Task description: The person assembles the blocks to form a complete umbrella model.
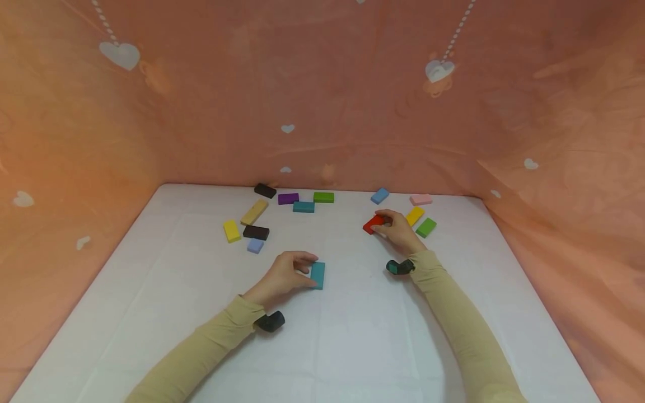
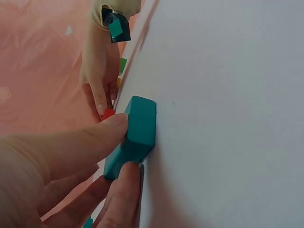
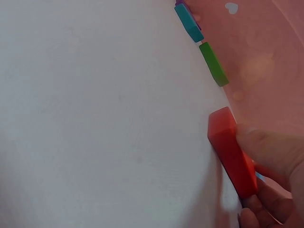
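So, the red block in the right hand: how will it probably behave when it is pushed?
The red block is probably stiff: its edges look straight where the right hand grips it. It would likely slide rather than roll on the white tabletop, because its faces are flat. Its smooth surface might be a little slippery.

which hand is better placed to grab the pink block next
Probably the right hand: it is nearer the pink block, though holding the red block; the left hand, farther off, holds a teal block.
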The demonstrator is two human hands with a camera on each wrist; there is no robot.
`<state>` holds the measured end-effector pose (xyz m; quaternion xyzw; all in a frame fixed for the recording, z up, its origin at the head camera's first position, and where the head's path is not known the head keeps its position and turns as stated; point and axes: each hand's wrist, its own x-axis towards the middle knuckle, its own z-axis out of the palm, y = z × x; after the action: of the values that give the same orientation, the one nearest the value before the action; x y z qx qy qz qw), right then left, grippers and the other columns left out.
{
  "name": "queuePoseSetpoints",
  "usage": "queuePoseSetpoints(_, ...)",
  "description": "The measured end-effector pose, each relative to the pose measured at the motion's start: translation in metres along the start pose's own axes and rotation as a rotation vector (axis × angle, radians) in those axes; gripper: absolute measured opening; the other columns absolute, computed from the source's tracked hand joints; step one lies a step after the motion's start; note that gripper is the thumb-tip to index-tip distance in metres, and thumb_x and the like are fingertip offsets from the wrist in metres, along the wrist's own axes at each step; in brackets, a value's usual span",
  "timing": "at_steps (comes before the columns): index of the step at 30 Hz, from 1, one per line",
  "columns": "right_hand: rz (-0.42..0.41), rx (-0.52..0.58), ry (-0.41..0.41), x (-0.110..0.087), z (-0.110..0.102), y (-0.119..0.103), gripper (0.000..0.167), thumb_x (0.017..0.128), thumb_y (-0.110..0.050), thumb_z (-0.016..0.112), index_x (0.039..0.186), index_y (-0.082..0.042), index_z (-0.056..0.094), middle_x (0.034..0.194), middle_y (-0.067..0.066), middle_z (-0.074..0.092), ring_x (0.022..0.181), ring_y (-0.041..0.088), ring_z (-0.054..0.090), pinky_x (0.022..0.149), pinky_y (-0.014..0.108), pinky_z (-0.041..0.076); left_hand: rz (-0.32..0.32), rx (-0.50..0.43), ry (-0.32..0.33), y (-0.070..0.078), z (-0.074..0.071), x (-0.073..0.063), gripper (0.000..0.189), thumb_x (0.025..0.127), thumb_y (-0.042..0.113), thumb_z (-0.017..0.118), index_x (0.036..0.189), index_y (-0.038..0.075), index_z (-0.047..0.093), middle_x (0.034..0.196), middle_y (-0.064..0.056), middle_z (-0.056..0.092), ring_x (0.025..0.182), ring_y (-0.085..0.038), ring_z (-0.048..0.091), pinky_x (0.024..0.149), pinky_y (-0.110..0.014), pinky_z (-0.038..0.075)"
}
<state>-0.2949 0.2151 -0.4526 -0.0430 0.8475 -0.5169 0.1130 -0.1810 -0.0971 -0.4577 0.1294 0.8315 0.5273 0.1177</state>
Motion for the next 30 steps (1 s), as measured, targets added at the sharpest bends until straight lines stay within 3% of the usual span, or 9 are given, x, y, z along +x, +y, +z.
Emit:
queuePoseSetpoints(10,-0.002,-0.057,0.016,-0.001,-0.004,0.003,0.057,0.092,-0.016,0.066,0.142,-0.007,0.041,0.135,0.015,0.044,0.117,0.031,0.040,0.103,0.041,0.038,0.000,-0.001,0.034,-0.002,0.001,0.009,0.050,0.072,0.005,0.083,0.117,0.005,0.065,0.102,-0.005,0.066,0.075,-0.015,0.062,0.071,-0.027,0.053)
queuePoseSetpoints(20,-0.021,-0.168,0.059,-0.003,0.005,-0.006,0.065,0.089,-0.024,0.069,0.141,0.003,0.039,0.130,0.021,0.047,0.110,0.032,0.044,0.091,0.037,0.046,-0.054,0.013,0.172,-0.005,0.000,0.010,0.033,0.072,0.006,0.083,0.102,0.002,0.068,0.086,-0.003,0.065,0.076,-0.015,0.062,0.073,-0.029,0.054)
queuePoseSetpoints(27,-0.027,-0.230,0.083,-0.002,0.007,-0.005,0.069,0.086,-0.023,0.073,0.138,0.008,0.040,0.130,0.024,0.044,0.112,0.033,0.043,0.099,0.042,0.041,-0.163,-0.151,0.103,-0.005,-0.001,0.009,0.028,0.076,0.002,0.079,0.101,-0.002,0.067,0.080,-0.010,0.063,0.063,-0.019,0.063,0.063,-0.030,0.057)
queuePoseSetpoints(30,-0.035,-0.246,0.102,-0.002,0.007,-0.004,0.067,0.086,-0.023,0.073,0.136,0.009,0.043,0.130,0.024,0.044,0.112,0.034,0.042,0.100,0.043,0.040,-0.173,-0.190,0.094,-0.006,-0.001,0.010,0.026,0.078,0.002,0.078,0.101,-0.003,0.067,0.081,-0.011,0.064,0.064,-0.018,0.064,0.063,-0.030,0.057)
